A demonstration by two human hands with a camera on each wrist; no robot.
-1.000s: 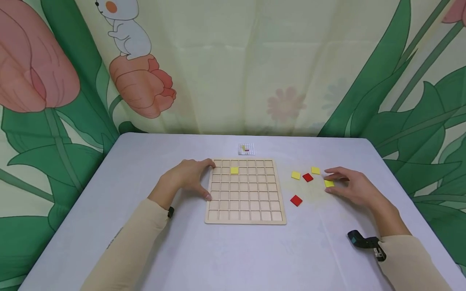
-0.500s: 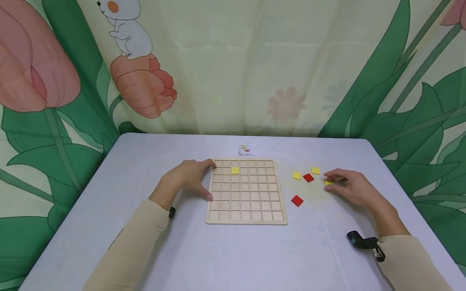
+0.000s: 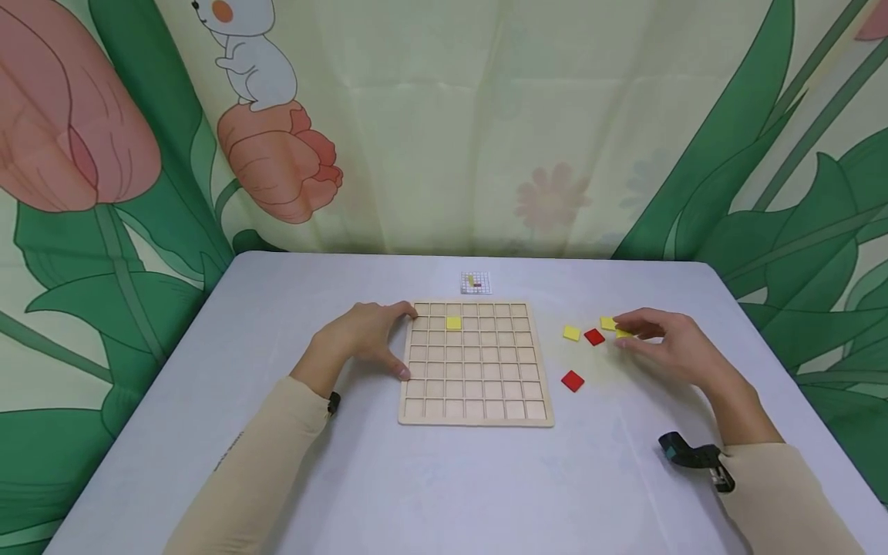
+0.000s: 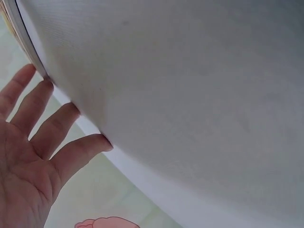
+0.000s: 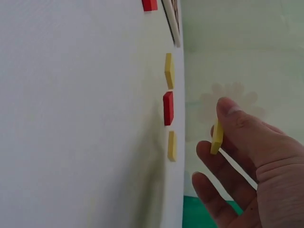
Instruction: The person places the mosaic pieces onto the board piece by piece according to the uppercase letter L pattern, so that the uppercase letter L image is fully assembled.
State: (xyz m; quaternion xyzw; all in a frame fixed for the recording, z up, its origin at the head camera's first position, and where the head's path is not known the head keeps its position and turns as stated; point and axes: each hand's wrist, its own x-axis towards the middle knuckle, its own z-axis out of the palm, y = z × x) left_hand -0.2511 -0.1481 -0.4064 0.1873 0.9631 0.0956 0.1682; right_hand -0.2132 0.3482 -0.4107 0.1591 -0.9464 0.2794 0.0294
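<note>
A wooden grid board [image 3: 476,424] lies flat on the table, with one yellow tile [image 3: 454,323] in a cell of its second row from the back. Along the board's left edge rests my left hand [image 3: 361,335], thumb and fingers spread apart; the left wrist view shows those fingers [image 4: 62,126] extended. Between the thumb and fingers of my right hand [image 3: 669,343] a yellow square tile [image 5: 217,137] is pinched, raised off the table. Two yellow tiles [image 3: 572,333] and two red tiles [image 3: 573,381] lie loose right of the board, near the right hand.
Behind the board lies a small card [image 3: 475,283] printed with a grid and coloured squares. A white cloth covers the table [image 3: 479,493]. At the table's far edge hangs a curtain [image 3: 444,154] with flower and rabbit prints.
My right hand has taken hold of the yellow tile, lifted it from the table and shifted slightly left with it. My left hand stays at the board's edge.
</note>
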